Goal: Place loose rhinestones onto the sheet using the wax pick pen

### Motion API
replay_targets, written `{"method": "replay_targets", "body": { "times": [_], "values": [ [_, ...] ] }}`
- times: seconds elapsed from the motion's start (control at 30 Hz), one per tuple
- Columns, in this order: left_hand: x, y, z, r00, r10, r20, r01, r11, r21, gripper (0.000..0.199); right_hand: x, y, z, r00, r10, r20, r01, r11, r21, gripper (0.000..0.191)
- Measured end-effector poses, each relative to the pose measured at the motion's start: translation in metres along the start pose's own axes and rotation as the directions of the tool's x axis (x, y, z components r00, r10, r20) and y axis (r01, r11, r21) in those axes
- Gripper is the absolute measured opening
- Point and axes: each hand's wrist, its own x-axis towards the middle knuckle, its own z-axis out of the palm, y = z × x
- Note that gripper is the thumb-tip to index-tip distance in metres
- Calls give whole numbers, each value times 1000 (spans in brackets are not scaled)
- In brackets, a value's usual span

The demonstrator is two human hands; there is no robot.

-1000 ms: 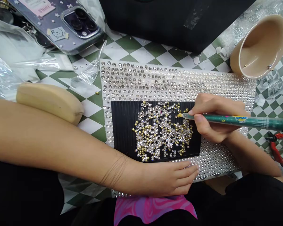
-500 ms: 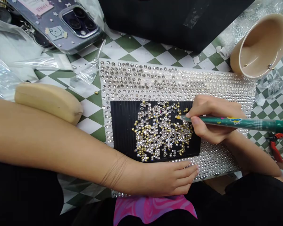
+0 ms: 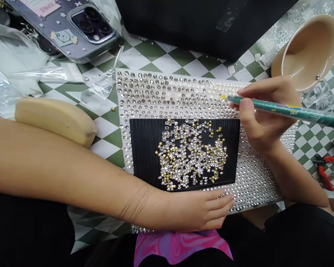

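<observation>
My right hand [image 3: 264,129] pinches a slim green pen [image 3: 281,108] with a yellow tip, which points left over the upper rows of a rhinestone-covered sheet [image 3: 256,185]. Whether a stone sticks to the tip is too small to tell. On the sheet rests a black ridged tray [image 3: 143,152]. Loose rhinestones [image 3: 180,159], clear-faced with gold backs, lie scattered across its middle and right side. My left hand [image 3: 202,209] lies flat along the sheet's near edge, just below the tray, fingers stretched out and holding nothing.
A black box [image 3: 200,29] stands behind the sheet. At the right are a tilted beige cup [image 3: 308,52] and red-handled pliers [image 3: 325,174]. A phone [image 3: 69,33], plastic bags and a tan, rounded block [image 3: 55,118] occupy the left side.
My right hand has moved the pen up and away from the tray's stones to over the sheet's upper rows. The left hand stays where it was.
</observation>
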Motion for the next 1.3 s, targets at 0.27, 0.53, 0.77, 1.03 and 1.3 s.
{"method": "replay_targets", "body": {
  "times": [0.27, 0.53, 0.77, 1.03, 1.3],
  "values": [
    [0, 0, 0, 1000, 4, 21, -5, 1000, 30, 59, -1, -1, 1, 997, 49, 60, -50, 998, 28, 12],
    [0, 2, 1, 1000, 1, 15, -1, 1000, 23, 57, 1, -2, 1, 997, 34, 76, -34, 999, -4, 11],
    [1, 2, 2, 1000, 15, 14, -15, 998, 55, 59, -1, 4, 2, 999, -31, 11, 31, 999, -9, 16],
    [0, 1, 5, 999, -9, -36, 11, 998, 62, 56, 0, -4, -3, 995, -27, 93, 34, 996, -78, 16],
    [0, 3, 6, 999, -8, -38, 10, 999, 50, 53, -1, 1, -2, 994, -98, 53, 101, 992, -74, 18]
  ]
}}
